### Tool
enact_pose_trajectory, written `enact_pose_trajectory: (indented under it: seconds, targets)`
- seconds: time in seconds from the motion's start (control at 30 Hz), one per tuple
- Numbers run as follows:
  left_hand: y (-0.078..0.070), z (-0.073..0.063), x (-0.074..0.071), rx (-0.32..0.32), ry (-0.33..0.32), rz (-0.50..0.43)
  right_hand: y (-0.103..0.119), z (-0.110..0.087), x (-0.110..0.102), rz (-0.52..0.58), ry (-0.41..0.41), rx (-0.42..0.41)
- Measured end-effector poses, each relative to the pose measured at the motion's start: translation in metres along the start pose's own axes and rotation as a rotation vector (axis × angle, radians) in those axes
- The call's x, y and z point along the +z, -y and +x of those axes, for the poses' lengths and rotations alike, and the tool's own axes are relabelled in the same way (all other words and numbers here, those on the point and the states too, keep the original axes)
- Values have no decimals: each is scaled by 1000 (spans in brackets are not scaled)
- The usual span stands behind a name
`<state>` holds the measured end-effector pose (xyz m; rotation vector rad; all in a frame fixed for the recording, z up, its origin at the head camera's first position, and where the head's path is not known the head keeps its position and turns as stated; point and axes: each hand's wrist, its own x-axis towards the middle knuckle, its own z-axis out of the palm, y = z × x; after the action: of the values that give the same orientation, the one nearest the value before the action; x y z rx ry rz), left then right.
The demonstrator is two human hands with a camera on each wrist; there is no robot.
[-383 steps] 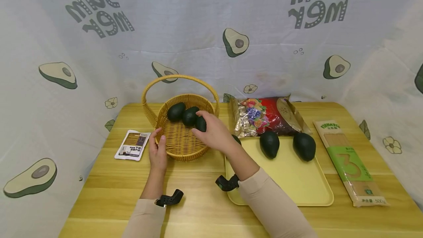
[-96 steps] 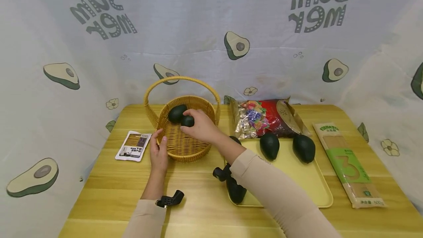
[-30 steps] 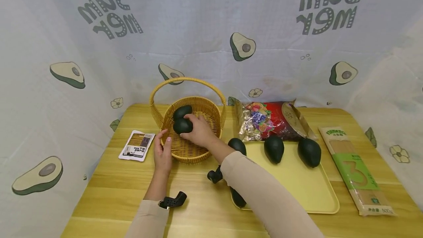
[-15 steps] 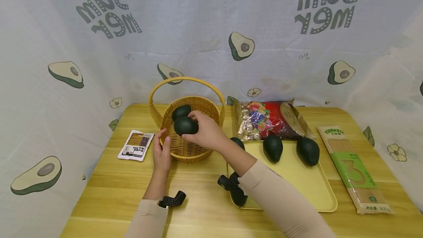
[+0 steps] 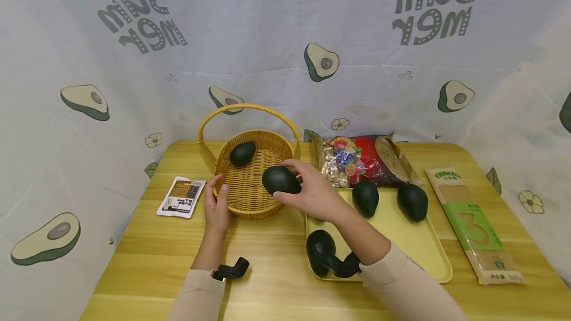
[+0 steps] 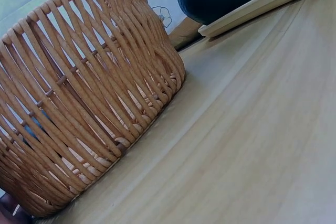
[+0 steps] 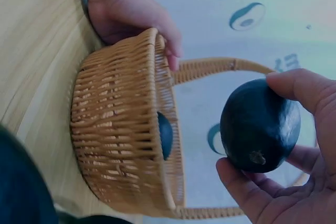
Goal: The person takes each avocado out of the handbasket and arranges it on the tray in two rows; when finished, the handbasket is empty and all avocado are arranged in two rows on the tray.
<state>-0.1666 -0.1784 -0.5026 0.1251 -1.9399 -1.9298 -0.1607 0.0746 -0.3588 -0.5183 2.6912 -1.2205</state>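
Observation:
In the head view my right hand (image 5: pixel 318 192) grips a dark green avocado (image 5: pixel 281 180) between thumb and fingers, above the front right rim of the yellow wicker basket (image 5: pixel 250 207). The right wrist view shows this avocado (image 7: pixel 257 129) raised clear of the basket. My left hand (image 5: pixel 217 209) holds the basket's left rim, its thumb over the edge and fingers along the outside. Inside the basket lies one avocado (image 5: pixel 243 154), at the back left. A pale yellow tray (image 5: pixel 392 256) to the right bears several avocados, including one (image 5: pixel 320 251) at its front left corner; another is mostly behind my right hand.
Behind the tray lies a red and gold bag of wrapped sweets (image 5: pixel 361 160). A noodle packet (image 5: pixel 473 227) lies right of the tray, and a small white pouch (image 5: pixel 181 197) left of the basket. A printed curtain (image 5: pixel 267 38) hangs at the table's back edge.
Since the first frame, an avocado has gone from the basket to the tray's front left corner. In the last second my right hand has lifted another from the basket and moved right. My left hand stays put.

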Motion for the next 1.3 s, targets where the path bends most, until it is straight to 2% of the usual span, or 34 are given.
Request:
enact_pose_trajectory:
  seconds: [0.33, 0.5, 0.6, 0.67, 0.93, 1.13, 1.3]
  targets:
    - [-2, 2, 2, -19, -17, -15, -23, -29, -23, 89, -21, 100]
    - [-25, -6, 6, -27, 1, -22, -43, -48, -31, 95, -55, 106]
    - [-33, -9, 9, -13, 3, -21, -56, -62, -37, 85, -70, 107]
    - [-30, -8, 9, -6, 2, -26, -65, -71, -41, 62, -71, 122]
    - [-1, 2, 6, -18, -12, -25, -102, -103, -51, -17, -46, 250]
    - [4, 1, 3, -4, -9, -28, -123, -121, -51, -135, -19, 296]
    - [4, 0, 2, 7, -12, -23, -131, -129, -50, -160, 15, 321]
